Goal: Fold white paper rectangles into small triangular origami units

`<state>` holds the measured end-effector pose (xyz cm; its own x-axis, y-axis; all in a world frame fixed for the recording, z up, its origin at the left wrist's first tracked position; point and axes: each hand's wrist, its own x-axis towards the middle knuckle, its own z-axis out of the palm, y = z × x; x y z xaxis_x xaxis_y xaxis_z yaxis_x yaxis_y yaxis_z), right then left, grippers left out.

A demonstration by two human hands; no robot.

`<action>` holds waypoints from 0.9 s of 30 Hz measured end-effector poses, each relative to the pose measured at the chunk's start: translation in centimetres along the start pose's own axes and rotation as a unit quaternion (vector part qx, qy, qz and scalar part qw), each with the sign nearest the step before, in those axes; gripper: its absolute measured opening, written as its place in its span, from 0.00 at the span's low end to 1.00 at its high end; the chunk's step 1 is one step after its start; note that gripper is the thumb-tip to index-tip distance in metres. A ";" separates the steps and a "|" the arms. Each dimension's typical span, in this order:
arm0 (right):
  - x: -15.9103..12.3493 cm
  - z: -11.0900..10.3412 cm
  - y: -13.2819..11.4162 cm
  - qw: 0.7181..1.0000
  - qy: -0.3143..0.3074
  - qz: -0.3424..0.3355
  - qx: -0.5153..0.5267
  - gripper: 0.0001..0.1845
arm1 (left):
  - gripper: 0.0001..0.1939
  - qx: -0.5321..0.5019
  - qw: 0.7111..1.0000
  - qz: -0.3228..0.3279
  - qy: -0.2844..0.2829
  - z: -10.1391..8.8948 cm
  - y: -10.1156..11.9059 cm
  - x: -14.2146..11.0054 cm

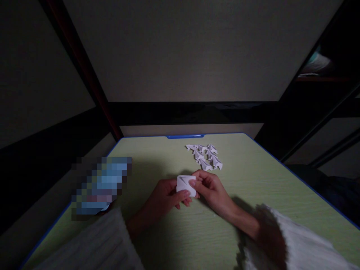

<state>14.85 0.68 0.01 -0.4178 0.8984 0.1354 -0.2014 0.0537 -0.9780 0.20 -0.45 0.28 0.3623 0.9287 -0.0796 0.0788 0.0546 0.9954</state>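
A small piece of folded white paper is held up over the table, between both hands. My left hand grips its lower left part, the thumb lying across the front near the bottom edge. On the other side, my right hand pinches the paper's right edge with the thumb on the front. Creases run across the upper part of the sheet. Beyond the hands lies a cluster of several small folded white paper pieces with pointed ends.
The pale green table has a blue rim. On its left side lies a flat bluish object, blurred by pixelation. A blue strip sits on the far edge. Dark-framed panels stand right behind the table, with dark shelving at the right.
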 end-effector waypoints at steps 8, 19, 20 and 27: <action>-0.2 0.6 -0.3 0.999 0.029 -0.033 -0.013 0.12 | 0.09 -0.045 0.996 -0.010 0.077 -0.4 0.1 0.4; -0.5 1.0 0.1 0.997 0.004 -0.060 -0.049 0.18 | 0.09 -0.048 0.993 0.009 0.104 -0.4 0.3 0.4; -0.5 0.9 0.1 0.997 0.004 -0.060 -0.048 0.18 | 0.09 -0.044 0.994 0.010 0.101 -0.4 0.2 0.4; -0.2 0.4 0.0 0.997 0.035 -0.065 0.004 0.17 | 0.08 -0.049 0.996 0.025 0.073 -0.3 0.1 0.6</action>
<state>14.55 0.31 0.02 -0.3254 0.9123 0.2488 -0.2569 0.1679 -0.9517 0.10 0.21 0.35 0.2239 0.9742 -0.0293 -0.0295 0.0369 0.9989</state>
